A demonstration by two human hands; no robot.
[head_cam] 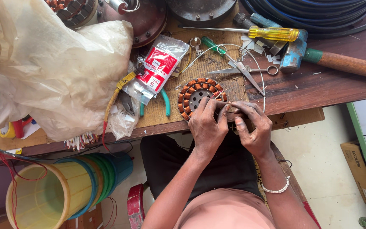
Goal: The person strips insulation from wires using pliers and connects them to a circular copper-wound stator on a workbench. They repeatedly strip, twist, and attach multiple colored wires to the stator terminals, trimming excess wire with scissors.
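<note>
Copper-wound stator (196,95) under both pinching hands (229,125).

place: repair workshop | signs: worn wooden desk (318,91), copper-wound motor coil (198,97), screwdriver (272,33), hammer (318,57), scissors (244,70), pliers (164,101), coiled cable (318,15)

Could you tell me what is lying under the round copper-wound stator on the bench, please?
The stator rests on a brown woven mat on the wooden bench. Both hands, left hand and right hand, cover its near edge, so what lies beneath there is hidden.
</note>
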